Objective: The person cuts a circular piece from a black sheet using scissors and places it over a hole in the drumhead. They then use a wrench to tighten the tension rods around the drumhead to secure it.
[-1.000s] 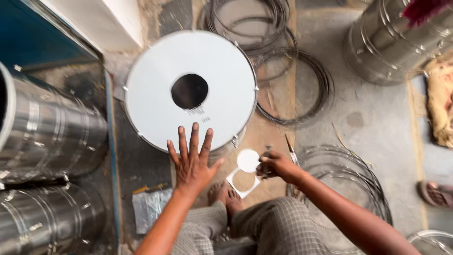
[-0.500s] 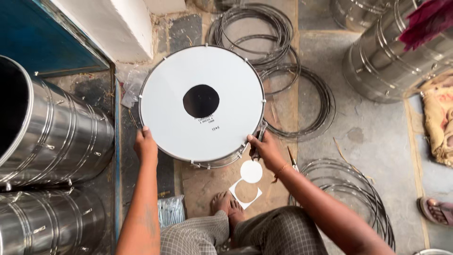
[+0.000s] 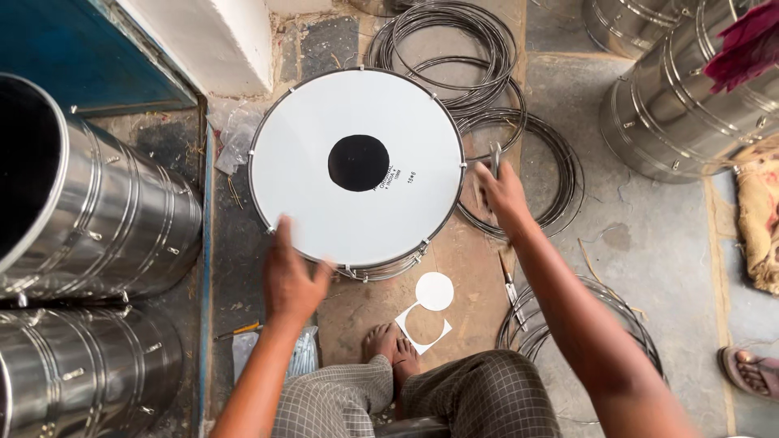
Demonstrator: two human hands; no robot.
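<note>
We see a drum (image 3: 357, 174) with a white head and a black round patch at its centre standing on the floor (image 3: 649, 235), in front of our seated legs. Our left hand (image 3: 290, 280) sits at the near left rim of the drum, its fingers (image 3: 284, 235) loosely curled and the thumb spread to the right; the hand is blurred, so we cannot tell whether it grips the rim or only rests against it. Our right hand (image 3: 503, 195) is at the drum's right edge, its fingers closed around a small metal tool (image 3: 494, 158) that stands up just beside the rim.

Below the drum, near our bare feet (image 3: 388, 345), lie a white paper disc (image 3: 434, 291) and a white sheet with a round hole cut out (image 3: 423, 328), the two touching. A slim metal tool (image 3: 510, 288) lies on the floor just right of them. Coils of dark wire rings (image 3: 479, 49) lie behind and to the right of the drum, and another coil (image 3: 633, 332) lies under our right forearm. Shiny steel drum shells (image 3: 97, 219) are stacked at the left, and more steel shells (image 3: 690, 105) stand at the upper right. Another person's sandalled foot (image 3: 751, 371) shows at the right edge.
</note>
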